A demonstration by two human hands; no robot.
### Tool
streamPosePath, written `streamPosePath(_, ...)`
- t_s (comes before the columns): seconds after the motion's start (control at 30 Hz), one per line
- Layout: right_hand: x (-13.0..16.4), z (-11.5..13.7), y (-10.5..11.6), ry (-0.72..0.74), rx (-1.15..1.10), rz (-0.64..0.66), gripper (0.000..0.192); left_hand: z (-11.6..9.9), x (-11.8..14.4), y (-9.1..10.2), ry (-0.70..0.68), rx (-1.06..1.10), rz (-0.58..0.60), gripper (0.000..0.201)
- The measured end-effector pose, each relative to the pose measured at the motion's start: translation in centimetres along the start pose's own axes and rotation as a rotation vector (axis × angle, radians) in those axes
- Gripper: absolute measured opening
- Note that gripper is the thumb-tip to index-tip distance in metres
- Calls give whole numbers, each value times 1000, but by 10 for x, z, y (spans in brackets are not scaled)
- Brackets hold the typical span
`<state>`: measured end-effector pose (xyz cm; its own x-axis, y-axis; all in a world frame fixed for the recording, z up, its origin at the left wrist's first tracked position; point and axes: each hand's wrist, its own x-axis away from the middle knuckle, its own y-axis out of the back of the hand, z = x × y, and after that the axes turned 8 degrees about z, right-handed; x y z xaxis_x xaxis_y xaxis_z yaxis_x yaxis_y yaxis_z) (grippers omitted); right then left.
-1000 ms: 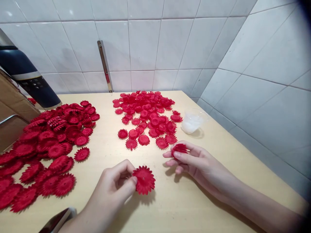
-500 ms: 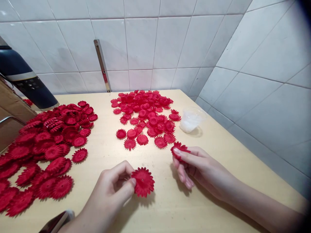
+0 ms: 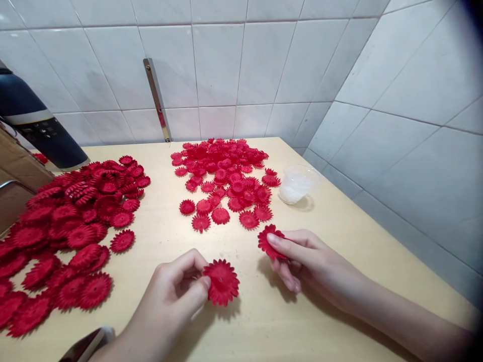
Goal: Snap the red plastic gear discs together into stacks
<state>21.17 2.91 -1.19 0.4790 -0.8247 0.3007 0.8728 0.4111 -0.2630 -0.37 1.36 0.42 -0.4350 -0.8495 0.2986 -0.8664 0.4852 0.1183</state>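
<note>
Red paper flowers are pinched: a big flower by the left hand, a small flower by the right hand. They are held apart, not yet joined, near the plastic cup. Two heaps are left beside that cup.

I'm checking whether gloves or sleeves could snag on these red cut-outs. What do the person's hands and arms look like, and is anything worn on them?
Both hands are bare: no gloves, rings or watch show on the left hand or the right hand. The forearms are bare too as far as the picture shows, with no sleeve or cuff in view. Nails look short and unpainted.
</note>
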Motion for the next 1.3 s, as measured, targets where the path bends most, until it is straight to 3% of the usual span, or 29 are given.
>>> streamPosePath(0.27,0,-3,-3,59,-25,93,29,0,-1,1,8,47,0,10)
streamPosePath(0.5,4,-3,-3,38,103,81,40,-1,-2,1,-57,313,15,15)
streamPosePath(0.67,3,-3,-3,11,71,84,43,-6,-2,-4,-2,436,-54,10)
streamPosePath(0.73,1,-4,-5,24,42,112,40,-9,-1,-6,38,444,-60,19)
streamPosePath(0.83,1,-5,-9,53,36,162,34,-9,0,-6,49,470,-21,29)
streamPosePath(0.93,3,-6,-13,24,100,179,35,-6,-1,-3,49,510,90,27)
streamPosePath(1.0,5,-6,-14,-4,162,170,38,-4,-3,0,50,480,126,21)
streamPosePath(1.13,6,-7,-16,-2,248,163,43,-3,-6,3,19,301,84,13)
streamPosePath(1.3,9,-4,-23,34,335,221,40,-6,-4,0,51,49,210,13)
